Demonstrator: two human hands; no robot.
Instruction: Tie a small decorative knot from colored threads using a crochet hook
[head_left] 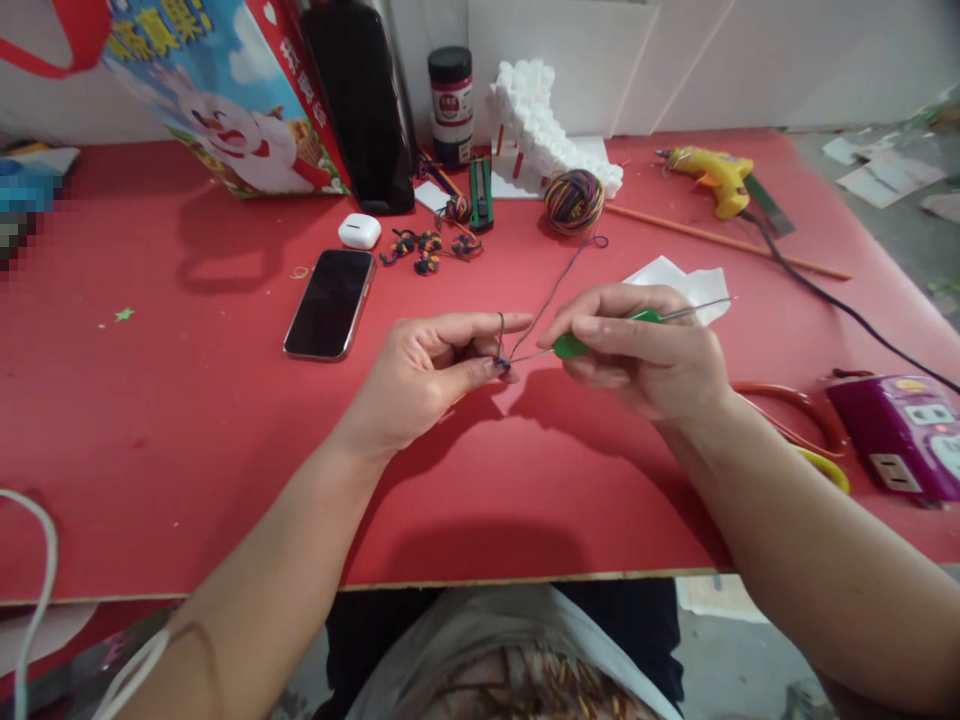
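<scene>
My right hand (pixel 645 350) grips a crochet hook (pixel 571 346) by its green handle; the thin metal tip points left. Between the thumb and fingers of my left hand (pixel 427 375) a small dark piece of crochet (pixel 502 365) is pinched, and the hook's tip meets it there. A strand of yarn (pixel 551 295) loops over my left index finger, then runs up to a multicoloured yarn ball (pixel 574 201) farther back. Several small crocheted pieces (pixel 429 245) in dark, orange and yellow yarn lie left of the ball.
A phone (pixel 330 305) and a white earbud case (pixel 360 231) lie to the left. At the back stand a gift bag (pixel 247 120), a black phone (pixel 360 105) and a jar (pixel 451 105). A yellow glue gun (pixel 709 175), a wooden stick (pixel 727 241) and a purple power socket (pixel 896 435) are on the right.
</scene>
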